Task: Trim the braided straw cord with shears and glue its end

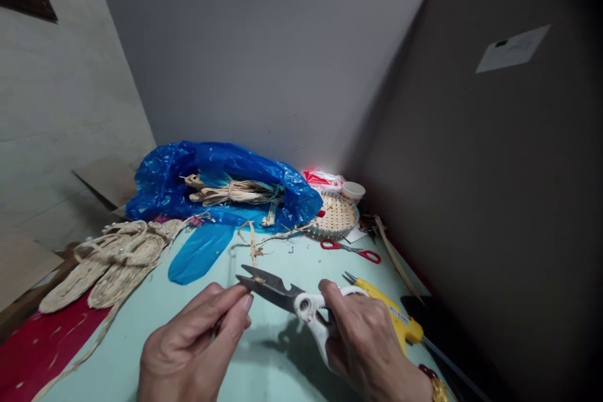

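Observation:
My right hand (365,342) grips the white handles of a pair of heavy scissors (277,292), whose dark blades are slightly apart and point left. My left hand (198,342) is closed in a pinch just left of the blade tips, thumb and fingers pressed on something thin that I cannot make out. Both hands hover over the pale green table top (264,352) near its front edge.
A yellow glue gun (391,314) lies right of my right hand. Behind are red-handled scissors (353,250), a small woven basket (335,217), a white cup (353,190), a blue plastic bag (217,185) with straw bundles, woven straw sandals (108,264), and loose straw strands (254,242). Grey partitions close the back and right.

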Available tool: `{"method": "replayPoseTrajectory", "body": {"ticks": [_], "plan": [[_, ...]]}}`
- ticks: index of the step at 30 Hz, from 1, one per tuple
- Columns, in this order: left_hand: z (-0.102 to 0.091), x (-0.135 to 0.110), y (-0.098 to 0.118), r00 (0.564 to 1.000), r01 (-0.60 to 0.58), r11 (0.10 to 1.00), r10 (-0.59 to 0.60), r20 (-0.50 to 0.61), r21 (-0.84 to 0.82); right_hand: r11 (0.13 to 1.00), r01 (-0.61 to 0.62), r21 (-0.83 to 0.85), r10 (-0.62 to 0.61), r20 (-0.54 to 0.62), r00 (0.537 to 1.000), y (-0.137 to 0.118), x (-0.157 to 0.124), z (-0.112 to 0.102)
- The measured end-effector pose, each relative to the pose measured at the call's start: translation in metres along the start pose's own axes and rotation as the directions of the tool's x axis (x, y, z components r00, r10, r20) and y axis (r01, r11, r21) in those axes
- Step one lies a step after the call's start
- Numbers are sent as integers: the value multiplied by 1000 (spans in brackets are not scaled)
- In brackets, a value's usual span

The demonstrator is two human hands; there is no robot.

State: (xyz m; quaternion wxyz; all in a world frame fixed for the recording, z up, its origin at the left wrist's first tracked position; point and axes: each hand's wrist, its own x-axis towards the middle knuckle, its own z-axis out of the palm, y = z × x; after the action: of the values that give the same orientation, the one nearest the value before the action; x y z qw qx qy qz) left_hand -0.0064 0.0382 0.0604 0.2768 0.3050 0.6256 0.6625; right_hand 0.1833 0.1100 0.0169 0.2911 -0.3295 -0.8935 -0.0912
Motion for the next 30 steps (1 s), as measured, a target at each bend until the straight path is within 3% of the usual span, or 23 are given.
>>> {"method": "replayPoseTrajectory", "body": {"ticks": [2,4,6,8,15,20,24,30], "plan": [[-4,3,1,983,161,983,-152,103,-92,1000,-11,20,10,45,999,0,-2,3],[-8,7,1,919,341,920,-283,274,-193,999,-13,37,10,79,997,1,-4,5],[-11,10,1,853,455,856,-339,398,-246,999,-11,50,7,97,995,1,-6,7],[-14,11,0,837,482,832,-346,424,-274,997,-17,78,9,107,994,1,-7,8],[-16,14,-2,856,472,826,-345,385,-308,944,-139,298,46,297,954,-5,-4,9],[-12,6,2,911,382,881,-309,272,-279,970,-57,234,9,200,980,-4,-5,7],[-8,-1,2,956,232,944,-178,232,-233,993,-3,121,-14,136,991,-7,-5,4],[-7,-4,0,967,101,971,-44,252,-216,1000,14,5,-15,53,998,-8,-5,6]]}}
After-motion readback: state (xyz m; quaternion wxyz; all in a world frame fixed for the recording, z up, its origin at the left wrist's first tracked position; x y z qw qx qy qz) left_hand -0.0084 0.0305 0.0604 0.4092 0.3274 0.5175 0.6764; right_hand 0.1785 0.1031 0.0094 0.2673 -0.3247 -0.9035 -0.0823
